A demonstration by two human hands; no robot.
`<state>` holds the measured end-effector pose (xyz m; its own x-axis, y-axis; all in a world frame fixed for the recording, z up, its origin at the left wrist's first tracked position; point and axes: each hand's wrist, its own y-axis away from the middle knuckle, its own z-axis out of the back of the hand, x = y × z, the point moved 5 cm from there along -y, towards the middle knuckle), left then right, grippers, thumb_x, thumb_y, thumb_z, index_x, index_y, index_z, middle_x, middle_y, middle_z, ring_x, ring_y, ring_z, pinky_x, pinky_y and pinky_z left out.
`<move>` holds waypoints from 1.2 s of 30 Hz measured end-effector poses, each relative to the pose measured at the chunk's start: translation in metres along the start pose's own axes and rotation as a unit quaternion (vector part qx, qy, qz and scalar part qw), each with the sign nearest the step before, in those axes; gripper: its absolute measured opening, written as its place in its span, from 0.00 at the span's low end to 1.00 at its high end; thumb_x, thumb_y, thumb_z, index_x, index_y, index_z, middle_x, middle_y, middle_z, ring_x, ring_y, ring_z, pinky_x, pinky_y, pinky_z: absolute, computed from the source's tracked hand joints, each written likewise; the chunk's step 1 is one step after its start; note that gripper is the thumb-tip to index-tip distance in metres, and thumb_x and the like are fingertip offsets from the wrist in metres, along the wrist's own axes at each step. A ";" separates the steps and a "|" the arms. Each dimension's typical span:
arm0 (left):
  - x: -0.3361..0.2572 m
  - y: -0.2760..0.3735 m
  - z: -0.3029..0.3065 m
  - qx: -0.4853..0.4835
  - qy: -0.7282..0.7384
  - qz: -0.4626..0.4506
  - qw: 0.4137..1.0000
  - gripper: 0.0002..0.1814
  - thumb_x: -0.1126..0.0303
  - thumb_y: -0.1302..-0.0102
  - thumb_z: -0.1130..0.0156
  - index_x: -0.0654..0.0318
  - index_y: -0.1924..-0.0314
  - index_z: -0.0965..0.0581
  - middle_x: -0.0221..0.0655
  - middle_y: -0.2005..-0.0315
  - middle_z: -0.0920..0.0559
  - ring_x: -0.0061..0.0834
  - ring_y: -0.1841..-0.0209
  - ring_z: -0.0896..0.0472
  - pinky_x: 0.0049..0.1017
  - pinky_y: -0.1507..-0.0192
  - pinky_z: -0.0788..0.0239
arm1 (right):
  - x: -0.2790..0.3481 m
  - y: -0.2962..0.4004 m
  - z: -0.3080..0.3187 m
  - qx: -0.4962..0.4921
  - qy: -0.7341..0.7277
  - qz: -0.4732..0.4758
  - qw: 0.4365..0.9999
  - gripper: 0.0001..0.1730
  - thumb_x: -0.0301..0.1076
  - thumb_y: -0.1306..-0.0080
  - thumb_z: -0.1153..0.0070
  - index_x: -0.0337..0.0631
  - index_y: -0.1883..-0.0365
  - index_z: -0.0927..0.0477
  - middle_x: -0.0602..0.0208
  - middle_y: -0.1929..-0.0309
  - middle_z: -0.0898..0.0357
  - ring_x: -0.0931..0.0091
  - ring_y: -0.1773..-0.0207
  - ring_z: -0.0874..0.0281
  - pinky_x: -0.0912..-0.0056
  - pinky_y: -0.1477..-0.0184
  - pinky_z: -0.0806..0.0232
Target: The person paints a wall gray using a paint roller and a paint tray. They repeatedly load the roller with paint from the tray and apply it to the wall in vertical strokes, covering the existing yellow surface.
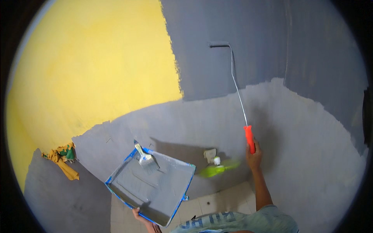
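My right hand [254, 154] grips the orange handle of a long-armed mini paint roller [219, 44]. The roller's narrow sleeve lies against the dark grey part of the wall [253, 26], a little right of the yellow part [102, 58]. At the lower left, my left hand [140, 216] holds the near edge of a blue-rimmed paint tray [191, 180]. Grey paint coats the tray's inside. A flat paintbrush [145, 158] rests in it, its handle over the far left edge.
Light grey covers the lower wall [180, 122]. A small green fan [217, 169], its blades blurred, is beside a wall socket [209, 155]. Yellow and green cloths [65, 163] hang at the left. Pale floor tiles [189, 208] show below.
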<state>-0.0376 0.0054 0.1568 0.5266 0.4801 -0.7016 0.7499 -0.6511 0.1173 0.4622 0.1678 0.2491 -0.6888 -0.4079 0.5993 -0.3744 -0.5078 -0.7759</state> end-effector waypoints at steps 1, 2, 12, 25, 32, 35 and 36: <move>-0.005 0.013 -0.010 -0.016 0.005 -0.001 1.000 0.29 0.55 0.54 0.46 0.63 0.52 0.30 0.37 0.62 0.26 0.37 0.59 0.28 0.36 0.58 0.34 | 0.003 -0.015 -0.004 -0.006 -0.013 -0.002 1.000 0.22 0.27 0.38 0.47 0.32 0.45 0.30 0.51 0.51 0.24 0.65 0.50 0.23 0.66 0.50 0.32; -0.009 0.020 -0.024 -0.029 0.018 -0.007 0.999 0.27 0.55 0.54 0.47 0.64 0.54 0.30 0.37 0.63 0.26 0.36 0.59 0.28 0.35 0.58 0.34 | 0.008 -0.034 -0.007 -0.019 -0.026 0.022 0.999 0.22 0.27 0.38 0.47 0.32 0.45 0.29 0.50 0.51 0.24 0.64 0.51 0.23 0.66 0.50 0.32; 0.033 -0.017 0.016 0.033 0.010 -0.026 0.999 0.24 0.61 0.51 0.47 0.73 0.57 0.27 0.55 0.71 0.20 0.44 0.66 0.21 0.37 0.56 0.31 | 0.074 -0.204 -0.012 -0.075 -0.059 0.077 0.992 0.20 0.28 0.39 0.46 0.35 0.48 0.27 0.48 0.57 0.22 0.57 0.53 0.23 0.63 0.55 0.31; 0.061 -0.022 0.027 0.000 -0.022 -0.062 0.998 0.24 0.57 0.48 0.51 0.76 0.65 0.23 0.53 0.69 0.19 0.44 0.65 0.22 0.38 0.53 0.34 | 0.157 -0.404 0.004 -0.161 -0.047 0.197 0.966 0.21 0.36 0.40 0.44 0.33 0.51 0.25 0.48 0.63 0.20 0.60 0.59 0.21 0.66 0.57 0.32; 0.098 -0.045 0.045 -0.019 0.012 -0.039 0.999 0.31 0.49 0.42 0.58 0.76 0.65 0.22 0.52 0.69 0.19 0.37 0.60 0.24 0.33 0.52 0.37 | 0.207 -0.486 0.014 -0.165 -0.047 0.212 0.962 0.17 0.35 0.42 0.45 0.37 0.55 0.22 0.54 0.72 0.21 0.61 0.70 0.21 0.63 0.65 0.31; 0.100 -0.042 0.045 -0.055 0.031 -0.046 0.997 0.31 0.49 0.43 0.57 0.76 0.65 0.22 0.52 0.70 0.19 0.38 0.61 0.23 0.33 0.53 0.37 | 0.229 -0.511 0.012 -0.126 -0.073 0.185 0.972 0.17 0.36 0.42 0.46 0.38 0.56 0.22 0.59 0.79 0.23 0.67 0.80 0.23 0.65 0.72 0.32; 0.101 -0.041 0.043 -0.058 0.029 -0.047 0.997 0.30 0.50 0.43 0.56 0.76 0.64 0.23 0.52 0.69 0.19 0.38 0.62 0.23 0.34 0.54 0.36 | 0.234 -0.522 0.015 -0.128 -0.068 0.193 0.970 0.17 0.36 0.41 0.47 0.38 0.56 0.22 0.61 0.81 0.24 0.69 0.82 0.24 0.65 0.74 0.33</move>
<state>-0.0324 0.0554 0.0511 0.4713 0.5706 -0.6725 0.8367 -0.5304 0.1364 0.5058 0.3256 0.7975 -0.7274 -0.6348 0.2606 -0.2583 -0.0985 -0.9610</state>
